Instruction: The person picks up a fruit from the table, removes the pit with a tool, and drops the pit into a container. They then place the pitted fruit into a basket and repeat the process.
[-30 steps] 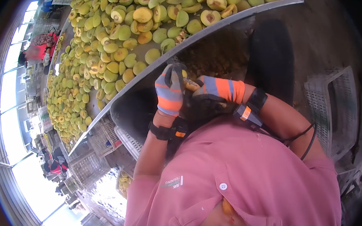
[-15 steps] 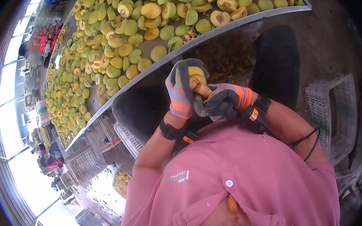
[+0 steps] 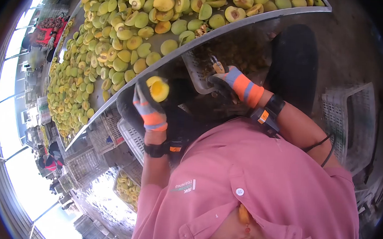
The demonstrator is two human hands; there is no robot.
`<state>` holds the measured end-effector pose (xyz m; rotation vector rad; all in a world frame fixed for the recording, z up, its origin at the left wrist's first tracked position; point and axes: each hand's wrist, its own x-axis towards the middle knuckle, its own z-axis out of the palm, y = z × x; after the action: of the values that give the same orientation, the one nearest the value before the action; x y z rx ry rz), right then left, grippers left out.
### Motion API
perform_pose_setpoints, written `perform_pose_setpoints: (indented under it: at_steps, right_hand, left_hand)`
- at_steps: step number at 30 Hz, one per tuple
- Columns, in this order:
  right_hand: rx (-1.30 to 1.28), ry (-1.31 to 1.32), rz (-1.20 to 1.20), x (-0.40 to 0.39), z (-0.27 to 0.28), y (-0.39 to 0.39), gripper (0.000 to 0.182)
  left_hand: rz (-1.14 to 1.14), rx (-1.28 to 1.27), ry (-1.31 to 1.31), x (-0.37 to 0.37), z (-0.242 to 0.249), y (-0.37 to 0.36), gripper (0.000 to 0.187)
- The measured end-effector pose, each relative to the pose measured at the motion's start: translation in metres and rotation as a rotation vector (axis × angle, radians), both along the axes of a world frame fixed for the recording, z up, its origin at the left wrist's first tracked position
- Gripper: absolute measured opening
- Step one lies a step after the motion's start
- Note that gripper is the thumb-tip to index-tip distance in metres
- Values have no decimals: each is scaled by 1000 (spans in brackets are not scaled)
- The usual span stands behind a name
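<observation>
My left hand (image 3: pixel 150 107), in a grey glove with orange stripes, holds a peach half (image 3: pixel 159 89), its hollowed yellow cut face showing. It hovers just off the near edge of the metal table (image 3: pixel 197 43). My right hand (image 3: pixel 234 84), gloved alike, is closed around a short tool (image 3: pixel 218 66) with a wooden handle and a narrow metal tip, which points up and away from me. The two hands are apart. Greenish-yellow peach halves (image 3: pixel 134 53) cover much of the table, some with pits or brown centres showing.
Beneath the table edge sits a light plastic crate (image 3: pixel 198 78). Another crate (image 3: pixel 355 126) stands at my right; more crates (image 3: pixel 86 167) are at the left. A container of yellow fruit (image 3: pixel 126 189) is low on the left. A person in red (image 3: pixel 46 36) is at the table's far side.
My hands have come apart after being together at the fruit. The left moved left and down with the peach half; the right moved slightly up with the tool, whose metal tip now shows.
</observation>
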<state>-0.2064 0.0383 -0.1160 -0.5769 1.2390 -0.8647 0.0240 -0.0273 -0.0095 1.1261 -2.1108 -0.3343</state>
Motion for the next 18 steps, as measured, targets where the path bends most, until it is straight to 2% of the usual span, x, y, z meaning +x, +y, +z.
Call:
perform_pose_setpoints:
  at_steps: [1,3,5,8,11,13,15,17,18]
  right_hand:
    - [48,-43,-27,0,5,-1,25]
    - [148,-129,-85,-5,23,1,29]
    - [173,-139,-29,-6,40,0,29]
    - [183,-85,19,6,40,-2,27]
    - [119,-82,19,9,27,-3,27]
    - [81,-91,15,9,25,-4,29]
    - [69,-80,-9,6,27,-3,33]
    - [8,-60,-52,6,24,-2,36]
    - [-21,-50,-80,6,21,-2,38]
  left_hand:
    - [68,-233,-227,17,14,-1,25]
    - [265,-103,-127,56,28,2,24]
    - [564,240,231,109,30,-1,28]
    - [807,107,-744,131,38,-2,35]
    - [680,38,-621,96,37,-26,40]
    - [472,169,-416,56,34,-52,40]
    - [335,258,-448,22,21,-87,44]
    - [155,253,-610,-13,3,-111,52]
    - [135,249,-678,-28,-6,-119,54]
